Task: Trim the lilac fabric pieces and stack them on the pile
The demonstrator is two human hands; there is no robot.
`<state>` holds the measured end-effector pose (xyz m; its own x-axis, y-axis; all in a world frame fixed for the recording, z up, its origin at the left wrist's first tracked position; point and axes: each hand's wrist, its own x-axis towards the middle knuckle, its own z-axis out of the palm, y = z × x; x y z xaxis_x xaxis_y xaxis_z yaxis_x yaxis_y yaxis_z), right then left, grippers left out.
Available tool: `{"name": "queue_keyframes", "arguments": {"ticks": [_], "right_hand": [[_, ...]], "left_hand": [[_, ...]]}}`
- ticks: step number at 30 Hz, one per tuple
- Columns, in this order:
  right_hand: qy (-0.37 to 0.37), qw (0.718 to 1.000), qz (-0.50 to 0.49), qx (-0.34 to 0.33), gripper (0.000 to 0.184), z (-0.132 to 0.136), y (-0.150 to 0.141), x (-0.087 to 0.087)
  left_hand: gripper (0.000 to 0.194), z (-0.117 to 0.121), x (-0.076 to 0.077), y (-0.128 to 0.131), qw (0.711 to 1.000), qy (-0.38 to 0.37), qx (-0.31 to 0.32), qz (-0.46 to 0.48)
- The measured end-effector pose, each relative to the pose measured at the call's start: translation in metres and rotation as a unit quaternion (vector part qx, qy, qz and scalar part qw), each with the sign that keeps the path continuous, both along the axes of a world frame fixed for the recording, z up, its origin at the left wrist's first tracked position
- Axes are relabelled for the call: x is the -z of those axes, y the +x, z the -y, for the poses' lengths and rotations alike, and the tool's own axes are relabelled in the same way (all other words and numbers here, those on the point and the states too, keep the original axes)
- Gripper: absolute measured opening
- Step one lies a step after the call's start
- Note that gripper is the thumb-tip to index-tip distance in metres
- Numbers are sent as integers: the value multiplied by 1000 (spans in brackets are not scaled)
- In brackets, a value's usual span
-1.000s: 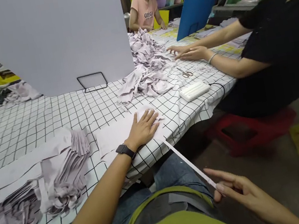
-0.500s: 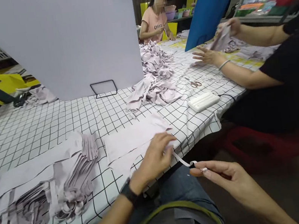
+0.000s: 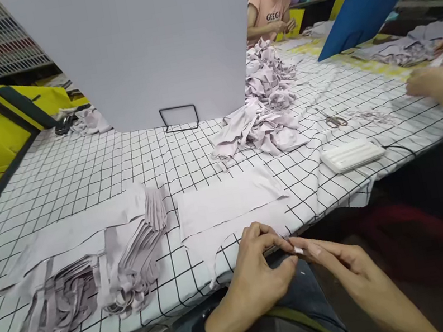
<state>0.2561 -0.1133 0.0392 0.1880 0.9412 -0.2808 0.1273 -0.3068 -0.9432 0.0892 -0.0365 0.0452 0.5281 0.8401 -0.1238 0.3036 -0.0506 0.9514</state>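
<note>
Our right hand (image 3: 351,264) pinches a narrow white fabric strip (image 3: 298,250), our left hand (image 3: 262,272) has fingers nearly meeting, hold unclear, and tugging, if it's attached, could skew the flat pale-pink cloth panel (image 3: 228,204) at eleven o'clock.

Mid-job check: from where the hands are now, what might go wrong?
1. Only a small bit of the pale strip shows at the right hand's fingertips, beside the left hand, so it might slip free.
2. The flat cloth piece reaches the table edge, so a tug could shift it.
3. The layered cloth stack has loose loops that may tangle if bumped.
</note>
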Motion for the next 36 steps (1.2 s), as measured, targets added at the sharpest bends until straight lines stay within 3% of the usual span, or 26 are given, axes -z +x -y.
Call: {"name": "queue_keyframes", "arguments": {"ticks": [5,11,14,18,21,22,24,26,27,29,31,36], "right_hand": [[35,996,77,-11,44,1,-2,0],[139,973,177,-56,32,1,3,4],[235,944,228,-47,34,-3,3,5],[365,881,288,-84,46,-10,1,1],[369,872,298,-121,42,-13,3,-4],[347,883,291,-124,37,-14,4,-5],[280,916,262,-117,27,-17,8,-4],[195,954,210,-92,21,-21,13,1],[147,970,175,-77,20,-24,15,5],[48,994,92,-37,27,-31,17,11],[-34,999,13,-1,37,-41,17,16],[-94,994,-62,16,46,-63,8,17]], "left_hand": [[18,-5,-2,5,990,-132,-35,42],[9,-7,-7,7,956,-265,-63,110],[9,-8,-10,6,917,-352,-73,173],[13,-8,-9,4,856,-460,-53,230],[17,-9,-5,0,843,-493,-34,213],[17,-9,-5,-2,859,-472,-25,195],[17,-13,-3,-5,928,-349,-18,128],[16,-21,-1,-8,989,-140,-19,36],[14,-26,1,-8,999,-30,-17,-6],[12,-40,7,-7,987,144,3,-69],[22,-56,14,-2,959,245,44,-134],[14,-82,23,9,898,317,101,-287]]}}
